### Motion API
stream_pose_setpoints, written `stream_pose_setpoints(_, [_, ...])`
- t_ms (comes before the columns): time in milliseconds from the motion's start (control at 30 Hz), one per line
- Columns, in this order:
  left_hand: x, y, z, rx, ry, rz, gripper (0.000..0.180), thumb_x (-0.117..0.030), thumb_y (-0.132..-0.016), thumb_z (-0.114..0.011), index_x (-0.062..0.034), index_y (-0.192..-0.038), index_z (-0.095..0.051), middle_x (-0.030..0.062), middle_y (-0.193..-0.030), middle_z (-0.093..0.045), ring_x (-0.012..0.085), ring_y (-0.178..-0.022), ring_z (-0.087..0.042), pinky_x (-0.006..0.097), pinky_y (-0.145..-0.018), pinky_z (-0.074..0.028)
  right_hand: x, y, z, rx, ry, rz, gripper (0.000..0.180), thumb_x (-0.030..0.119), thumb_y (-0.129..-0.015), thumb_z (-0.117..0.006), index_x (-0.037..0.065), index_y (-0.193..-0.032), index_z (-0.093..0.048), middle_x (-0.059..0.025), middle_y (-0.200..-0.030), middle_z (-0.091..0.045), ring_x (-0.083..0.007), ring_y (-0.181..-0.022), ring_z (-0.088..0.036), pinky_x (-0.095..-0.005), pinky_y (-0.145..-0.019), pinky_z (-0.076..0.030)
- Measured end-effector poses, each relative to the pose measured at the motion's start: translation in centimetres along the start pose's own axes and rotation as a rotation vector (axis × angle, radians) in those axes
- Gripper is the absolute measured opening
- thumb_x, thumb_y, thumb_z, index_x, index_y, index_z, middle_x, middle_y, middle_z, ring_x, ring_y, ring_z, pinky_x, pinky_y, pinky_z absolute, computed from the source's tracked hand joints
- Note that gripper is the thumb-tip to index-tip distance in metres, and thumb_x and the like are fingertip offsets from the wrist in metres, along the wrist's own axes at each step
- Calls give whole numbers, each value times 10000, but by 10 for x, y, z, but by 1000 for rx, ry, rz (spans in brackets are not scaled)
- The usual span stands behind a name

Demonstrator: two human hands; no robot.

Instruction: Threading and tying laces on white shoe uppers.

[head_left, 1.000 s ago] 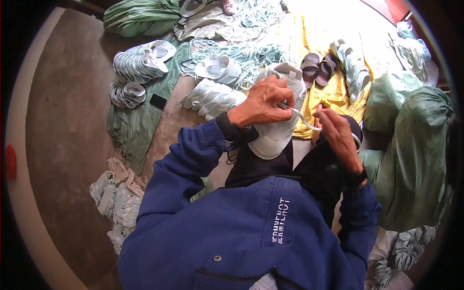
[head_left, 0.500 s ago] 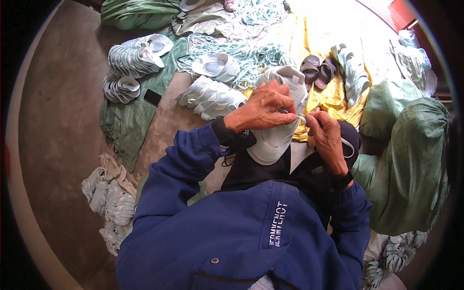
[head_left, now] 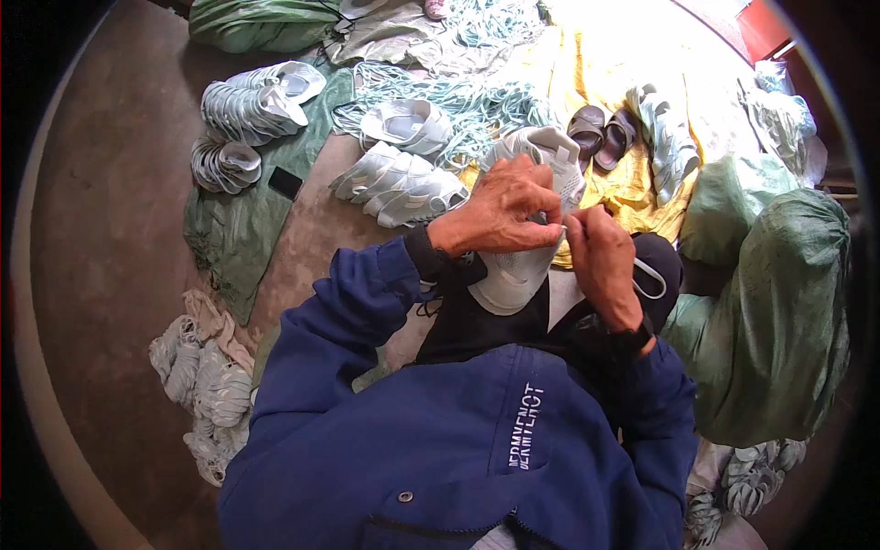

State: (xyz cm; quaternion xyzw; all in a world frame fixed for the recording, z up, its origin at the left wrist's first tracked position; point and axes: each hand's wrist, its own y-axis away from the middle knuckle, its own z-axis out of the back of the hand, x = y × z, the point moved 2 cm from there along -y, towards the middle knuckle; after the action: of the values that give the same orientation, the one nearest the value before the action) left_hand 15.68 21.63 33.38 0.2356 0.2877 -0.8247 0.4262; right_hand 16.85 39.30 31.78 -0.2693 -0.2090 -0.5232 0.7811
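Left hand (head_left: 507,207) and right hand (head_left: 602,249) – each grip fingertip-pinched on the white lace (head_left: 662,279) – meet at one o'clock from the jacket (head_left: 431,412), beside the pale shoe upper (head_left: 516,279). The lace looks light, limp – best held near its tip.

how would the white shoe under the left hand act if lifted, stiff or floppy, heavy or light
The white shoe is probably light, since its surface looks thin and finely textured. Its rounded toe holds its curve, so it's likely fairly stiff there.
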Motion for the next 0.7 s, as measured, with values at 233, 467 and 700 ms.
stream_pose_setpoints(233, [1, 4, 3, 38, -20, 39, 165, -301, -734, -656, -137, -718, -649, 26, -777, -485, 220, -847, -464, 375, -740, -330, 2, -22, 25, -21, 111, 346, 243, 165, -752, -714, 76, -938, -585, -91, -1030, -606, -292, -988, -568, -426, -876, -436])
stream_pose_setpoints(467, [-2, 4, 0, 38, -11, 28, 113, -254, -702, -649, -141, -700, -644, 27, -777, -487, 222, -832, -461, 367, -731, -327, 7, -60, 33, 377, 269, 705, 258, 144, -608, -739, 113, -806, -577, -27, -852, -533, -237, -875, -516, -373, -741, -441])
stream_pose_setpoints(700, [-3, 5, -2, 34, 18, 1, 108, -249, -687, -657, -146, -665, -634, 27, -750, -485, 226, -814, -466, 363, -717, -335, 8, -57, 32, 568, 227, 555, 106, 186, -718, -652, 98, -771, -624, -88, -767, -542, -300, -704, -578, -427, -578, -441])
